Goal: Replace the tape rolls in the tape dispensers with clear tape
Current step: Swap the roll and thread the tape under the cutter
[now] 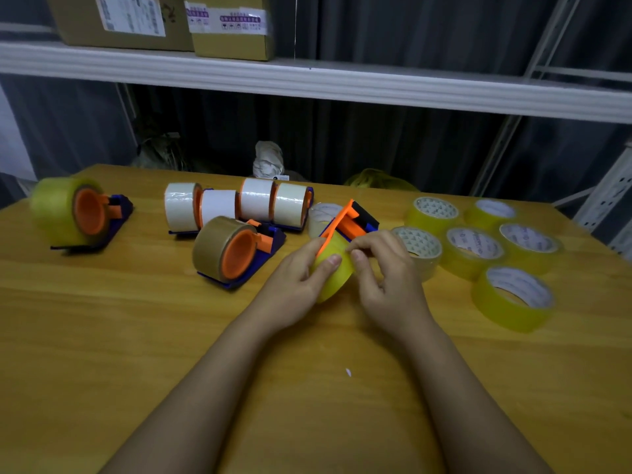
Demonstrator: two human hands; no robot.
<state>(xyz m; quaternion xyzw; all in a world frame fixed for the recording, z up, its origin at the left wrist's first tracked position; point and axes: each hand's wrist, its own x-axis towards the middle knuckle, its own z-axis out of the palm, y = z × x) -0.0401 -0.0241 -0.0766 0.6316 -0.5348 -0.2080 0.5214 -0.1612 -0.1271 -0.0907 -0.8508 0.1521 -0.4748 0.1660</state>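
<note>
Six loose clear yellow-tinted tape rolls (471, 252), seven orange-and-blue plastic tape dispensers (239, 254), two brown cardboard boxes (232, 25), two hands (297, 282)

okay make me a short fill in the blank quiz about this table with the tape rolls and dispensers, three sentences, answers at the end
1. Both hands, left hand and right hand, hold a clear tape roll on a dispenser with an ____ hub.
2. The dispenser nearest the left hand carries a ____ tape roll.
3. The spare clear rolls lie on the ____ side of the table.

Answers: orange; brown; right
</note>
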